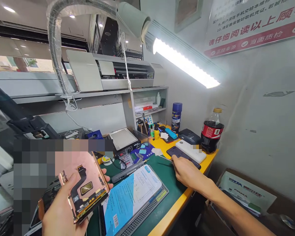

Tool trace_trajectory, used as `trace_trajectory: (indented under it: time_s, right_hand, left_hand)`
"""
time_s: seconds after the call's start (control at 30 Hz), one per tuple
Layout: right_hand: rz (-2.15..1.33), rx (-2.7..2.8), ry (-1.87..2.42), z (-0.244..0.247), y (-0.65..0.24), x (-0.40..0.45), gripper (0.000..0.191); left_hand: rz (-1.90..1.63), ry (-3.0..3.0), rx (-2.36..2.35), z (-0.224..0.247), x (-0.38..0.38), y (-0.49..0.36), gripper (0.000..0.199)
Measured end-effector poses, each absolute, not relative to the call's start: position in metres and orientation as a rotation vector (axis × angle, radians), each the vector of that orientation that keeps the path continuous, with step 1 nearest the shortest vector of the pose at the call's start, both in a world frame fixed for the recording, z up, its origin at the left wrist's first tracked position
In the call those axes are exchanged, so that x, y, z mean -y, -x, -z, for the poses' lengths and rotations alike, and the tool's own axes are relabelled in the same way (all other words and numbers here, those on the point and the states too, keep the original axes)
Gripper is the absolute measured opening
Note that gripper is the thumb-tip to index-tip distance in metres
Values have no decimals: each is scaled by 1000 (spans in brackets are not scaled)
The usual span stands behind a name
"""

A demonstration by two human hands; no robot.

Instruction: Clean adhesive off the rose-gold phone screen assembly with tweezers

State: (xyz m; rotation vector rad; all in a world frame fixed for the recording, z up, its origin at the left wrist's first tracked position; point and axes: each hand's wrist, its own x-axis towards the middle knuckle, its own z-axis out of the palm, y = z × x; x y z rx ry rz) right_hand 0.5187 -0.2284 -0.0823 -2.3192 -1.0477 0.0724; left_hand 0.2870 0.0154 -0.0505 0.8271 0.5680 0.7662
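Note:
On the left, my left hand [61, 205] is closed around a phone screen assembly [92, 173]. Its copper-coloured back faces me, with a black flex cable running across it. The thumb presses on the near side and fingertips wrap the far edge. My right hand [188, 171] pinches a thin, pointed metal tool [165, 158] whose tip points left over the green mat [173, 177]. Just behind that hand lies a dark phone [178, 152]. A blue-and-white box [132, 196] lies between my hands, with a grey pen-like tool [127, 172] beyond it. Pixelation covers part of the left side.
A white phone [190, 150], a cola bottle [212, 131] and a blue spray can [177, 116] stand or lie toward the right wall. A flat heating plate [124, 141] sits at the back. Overhead hangs a lit lamp [184, 62]; a cardboard box [245, 196] stands below right.

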Motion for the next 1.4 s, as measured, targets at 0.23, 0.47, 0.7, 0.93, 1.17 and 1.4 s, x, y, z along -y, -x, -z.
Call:
trace_trajectory:
  time_s: [0.23, 0.47, 0.7, 0.93, 1.17, 1.4]
  right_hand:
    - [-337, 942, 1458, 4, -512, 196, 30]
    - [-780, 727, 893, -47, -476, 141, 29]
    - [-985, 630, 704, -9, -470, 101, 34]
    - [-653, 861, 988, 24, -465, 110, 37]
    - [-222, 972, 1181, 27, -446, 117, 6]
    - [-152, 1014, 1263, 34, -451, 112, 5]
  left_hand:
    - [-715, -907, -388, 0, 4, -308, 34]
    - [-816, -926, -262, -12, 0, -325, 49]
    - [-857, -866, -378, -7, -9, -312, 52]
    - [-782, -766, -458, -10, -5, -312, 56]
    - [-698, -753, -443, -4, -6, -311, 52]
    - [-696, -705, -522, -5, -5, -315, 55]
